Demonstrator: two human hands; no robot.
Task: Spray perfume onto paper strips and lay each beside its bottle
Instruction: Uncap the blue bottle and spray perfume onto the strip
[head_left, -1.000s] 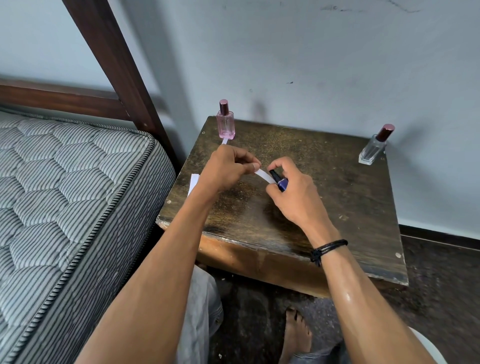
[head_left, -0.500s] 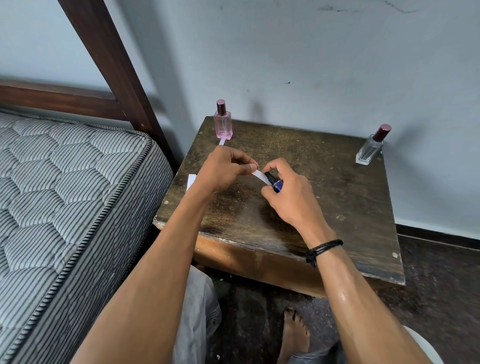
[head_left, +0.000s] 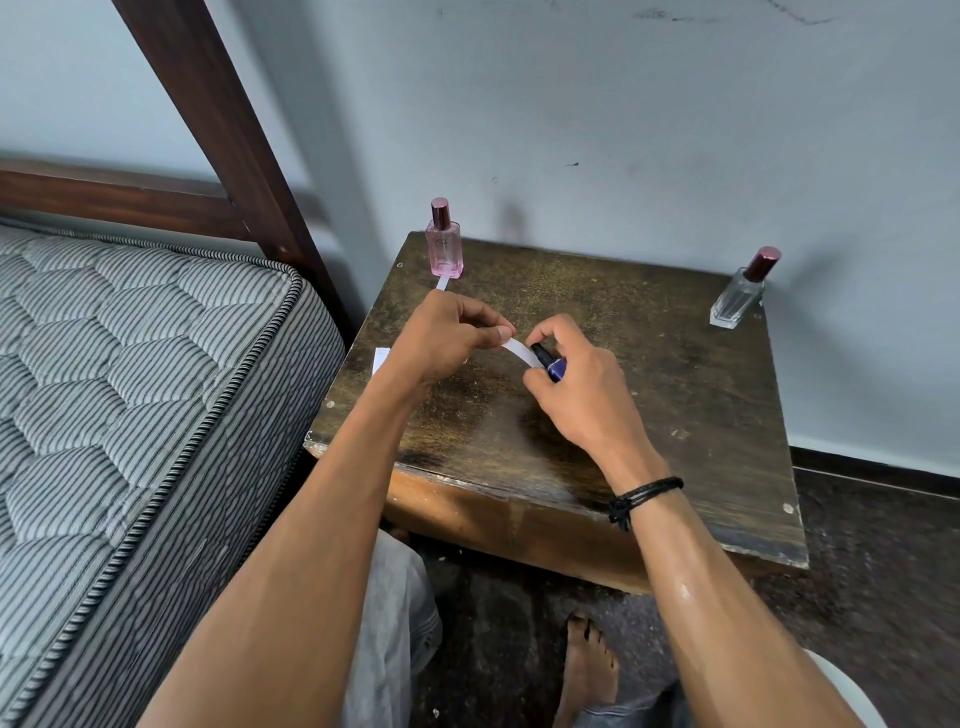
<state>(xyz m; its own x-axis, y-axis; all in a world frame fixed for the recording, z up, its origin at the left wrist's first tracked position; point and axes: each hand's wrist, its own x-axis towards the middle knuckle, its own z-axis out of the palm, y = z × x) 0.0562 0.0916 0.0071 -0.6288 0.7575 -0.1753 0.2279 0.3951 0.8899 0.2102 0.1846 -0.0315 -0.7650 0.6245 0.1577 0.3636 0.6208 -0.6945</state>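
Blue bottle (head_left: 553, 366) sits clamped in my right hand (head_left: 576, 384), fingers curled round it and the index arched over its black top, above the middle of the table (head_left: 649, 441). My left hand (head_left: 441, 338) pinches one end of a white strip (head_left: 519, 351), whose free end bows down to the bottle's top. That closeness is my worry. A spray from there could soak one spot or, if the nozzle faces elsewhere, miss; I cannot tell which way it points. The limp paper may fold under the burst. Mist might also drift to the laid strip (head_left: 442, 283) at the pink bottle (head_left: 444, 244), or to the spare strips (head_left: 381, 359) at the table's left edge. The clear bottle (head_left: 737, 296) stands well apart.
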